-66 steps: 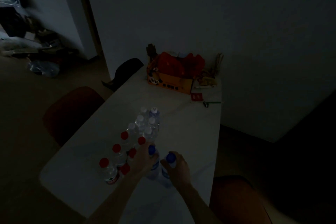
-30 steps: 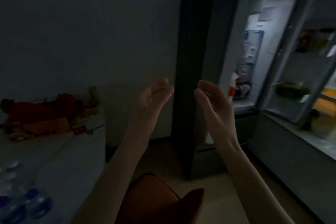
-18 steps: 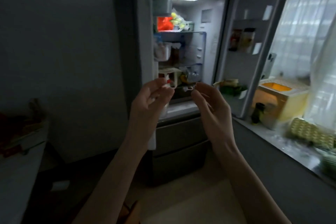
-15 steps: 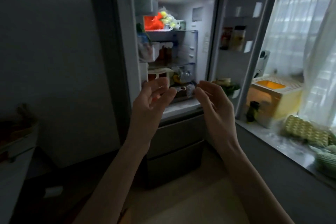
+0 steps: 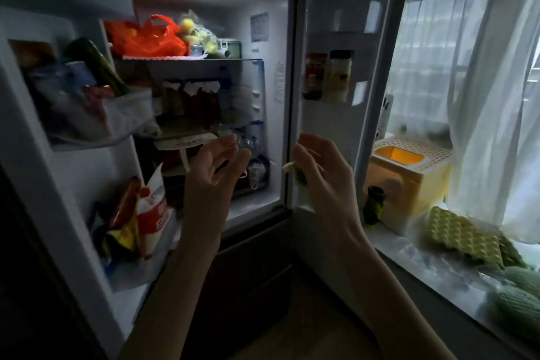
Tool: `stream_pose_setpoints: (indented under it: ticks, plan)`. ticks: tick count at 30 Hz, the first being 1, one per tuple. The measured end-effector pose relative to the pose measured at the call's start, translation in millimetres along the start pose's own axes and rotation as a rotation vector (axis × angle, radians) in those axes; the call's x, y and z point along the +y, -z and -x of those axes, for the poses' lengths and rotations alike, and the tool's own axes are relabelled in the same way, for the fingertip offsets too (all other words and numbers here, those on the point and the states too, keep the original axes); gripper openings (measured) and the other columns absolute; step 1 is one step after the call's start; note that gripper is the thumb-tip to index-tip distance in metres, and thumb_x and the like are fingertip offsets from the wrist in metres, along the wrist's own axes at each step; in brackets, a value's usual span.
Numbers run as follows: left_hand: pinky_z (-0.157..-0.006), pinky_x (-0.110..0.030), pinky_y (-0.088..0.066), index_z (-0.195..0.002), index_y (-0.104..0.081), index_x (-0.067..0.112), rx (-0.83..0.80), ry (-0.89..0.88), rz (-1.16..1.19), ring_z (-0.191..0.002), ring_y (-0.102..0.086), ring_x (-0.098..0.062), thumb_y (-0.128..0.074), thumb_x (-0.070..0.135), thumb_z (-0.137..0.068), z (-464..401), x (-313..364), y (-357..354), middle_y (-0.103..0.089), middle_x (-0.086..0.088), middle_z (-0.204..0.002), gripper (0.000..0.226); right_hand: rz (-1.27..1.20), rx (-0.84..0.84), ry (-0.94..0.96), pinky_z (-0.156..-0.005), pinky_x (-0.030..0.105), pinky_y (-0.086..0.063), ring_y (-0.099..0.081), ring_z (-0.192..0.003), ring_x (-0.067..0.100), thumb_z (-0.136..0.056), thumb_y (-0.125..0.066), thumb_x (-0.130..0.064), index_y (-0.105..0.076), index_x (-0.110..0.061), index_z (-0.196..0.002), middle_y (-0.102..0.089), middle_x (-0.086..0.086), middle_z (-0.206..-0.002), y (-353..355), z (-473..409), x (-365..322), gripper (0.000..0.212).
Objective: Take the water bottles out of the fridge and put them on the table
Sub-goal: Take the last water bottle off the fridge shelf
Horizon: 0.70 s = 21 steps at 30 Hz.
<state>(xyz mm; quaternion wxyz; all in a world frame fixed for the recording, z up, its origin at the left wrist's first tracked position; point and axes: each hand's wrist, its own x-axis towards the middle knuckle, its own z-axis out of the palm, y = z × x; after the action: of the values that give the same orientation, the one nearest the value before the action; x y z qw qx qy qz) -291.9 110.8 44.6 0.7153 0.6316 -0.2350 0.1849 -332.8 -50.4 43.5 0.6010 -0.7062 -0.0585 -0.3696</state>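
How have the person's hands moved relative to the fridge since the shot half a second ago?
Yes. Both the left hand and the right hand have come closer to the open fridge, now raised in front of its lower shelves; both hold nothing.

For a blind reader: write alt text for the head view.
Two bare hands, left hand and right hand, reach empty toward the lit, open grey fridge, near clear plastic water bottles on its lower shelf; an orange plastic bag sits above.

the left hand (image 5: 214,168) covers part of the lower fridge shelf (image 5: 248,152), where clear plastic shapes are too blurred to tell as bottles; left door bin (image 5: 96,117) contents are smeared, and both forearms run off the bottom edge
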Motion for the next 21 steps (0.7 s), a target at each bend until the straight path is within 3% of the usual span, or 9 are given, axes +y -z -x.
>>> stream_pose_setpoints:
  ticks: [3,6,11,16,21]
  plan:
    - [-0.081,-0.008,-0.047,-0.125,-0.061,0.021,0.008,0.001,0.006,-0.108,-0.061,0.006,-0.066,0.043,-0.082,-48.9,-20.6,-21.8,-0.066,0.010,-0.118,0.049,0.009,0.035,-0.016,-0.092,0.051,-0.056,-0.067,-0.108,0.016,-0.080,-0.063,-0.061,-0.062,-0.031,-0.122,-0.069,-0.007,-0.115,4.3,-56.7,28.6,0.052]
    - [-0.082,-0.009,-0.047,-0.123,-0.062,0.021,0.035,-0.017,-0.018,-0.109,-0.061,0.005,-0.065,0.043,-0.079,-99.6,-44.7,-37.4,-0.067,0.011,-0.118,0.049,-0.006,0.024,0.010,-0.090,0.052,-0.056,-0.066,-0.109,0.010,-0.088,-0.063,-0.052,-0.062,-0.029,-0.123,-0.068,-0.010,-0.116,-0.7,-113.8,61.6,0.042]
    - [-0.079,-0.007,-0.046,-0.125,-0.062,0.023,0.123,-0.039,-0.087,-0.106,-0.061,0.008,-0.064,0.045,-0.079,-167.1,-97.8,-60.9,-0.066,0.013,-0.116,0.051,-0.104,-0.005,0.064,-0.090,0.019,-0.052,-0.065,-0.104,0.001,-0.094,-0.061,-0.034,-0.064,-0.017,-0.121,-0.070,-0.008,-0.111,-24.8,-195.2,125.3,0.032]
    - [-0.079,-0.007,-0.047,-0.125,-0.062,0.025,0.246,-0.045,-0.157,-0.108,-0.061,0.006,-0.068,0.044,-0.083,-235.7,-145.6,-82.5,-0.066,0.013,-0.117,0.046,-0.128,-0.166,0.044,-0.094,0.024,-0.053,-0.063,-0.108,-0.002,-0.093,-0.059,-0.048,-0.060,-0.027,-0.125,-0.067,-0.014,-0.116,-57.3,-288.2,183.1,0.038]
    - [-0.086,-0.012,-0.049,-0.125,-0.062,0.023,0.326,-0.046,-0.164,-0.113,-0.060,0.004,-0.067,0.035,-0.087,-306.1,-181.4,-90.5,-0.066,0.011,-0.121,0.040,-0.183,-0.224,-0.025,-0.097,0.025,-0.049,-0.058,-0.114,-0.001,-0.092,-0.058,-0.051,-0.058,-0.031,-0.128,-0.064,-0.012,-0.124,-93.4,-359.1,224.8,0.040]
